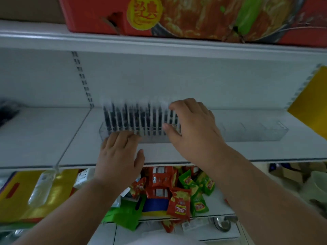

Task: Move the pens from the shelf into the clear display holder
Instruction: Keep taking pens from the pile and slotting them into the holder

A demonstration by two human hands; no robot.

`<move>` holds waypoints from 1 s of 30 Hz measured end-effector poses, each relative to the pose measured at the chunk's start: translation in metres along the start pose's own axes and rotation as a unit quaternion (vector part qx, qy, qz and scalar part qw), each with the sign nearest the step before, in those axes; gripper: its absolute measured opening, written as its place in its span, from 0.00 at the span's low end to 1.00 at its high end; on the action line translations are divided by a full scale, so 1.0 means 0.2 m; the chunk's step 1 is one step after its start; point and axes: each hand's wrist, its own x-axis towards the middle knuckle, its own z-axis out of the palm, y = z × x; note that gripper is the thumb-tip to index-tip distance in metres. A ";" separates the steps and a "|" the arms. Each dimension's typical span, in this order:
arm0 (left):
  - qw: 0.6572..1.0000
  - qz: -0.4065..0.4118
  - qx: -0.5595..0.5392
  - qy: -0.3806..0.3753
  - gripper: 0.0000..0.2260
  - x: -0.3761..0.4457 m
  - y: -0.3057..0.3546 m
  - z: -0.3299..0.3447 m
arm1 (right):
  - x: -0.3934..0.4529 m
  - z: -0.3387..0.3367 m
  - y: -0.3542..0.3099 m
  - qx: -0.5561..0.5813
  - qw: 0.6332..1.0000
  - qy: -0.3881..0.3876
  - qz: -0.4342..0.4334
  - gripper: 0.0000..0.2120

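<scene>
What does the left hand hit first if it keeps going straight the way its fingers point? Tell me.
Most likely the front wall of the clear display holder. The left hand lies flat on the shelf, fingers pointing at the wall, already at or nearly touching it; the pens stand just behind.

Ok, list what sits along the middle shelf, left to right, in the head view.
Dark packet → left hand → pens standing in the clear display holder → right hand → holder's empty slots → yellow sheet.

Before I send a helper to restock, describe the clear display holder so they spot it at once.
On the white middle shelf, below the big red box, a long, low, see-through tray sits near the back wall. That is the clear display holder: black pens stand upright in its left part, its right slots empty.
</scene>
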 end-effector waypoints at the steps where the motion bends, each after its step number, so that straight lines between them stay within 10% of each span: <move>1: 1.000 -0.017 0.019 -0.012 0.18 -0.03 -0.03 -0.04 | 0.02 0.00 -0.05 0.013 1.000 -0.015 -0.012 0.19; 16: 0.928 -0.314 0.183 -0.082 0.19 -0.93 -0.82 -0.75 | 0.11 0.38 -1.32 0.125 0.956 -0.147 -0.220 0.23; 30: 0.945 -0.271 0.157 -0.097 0.21 -1.20 -1.75 -1.19 | 0.07 0.66 -2.31 0.152 0.967 -0.142 -0.150 0.21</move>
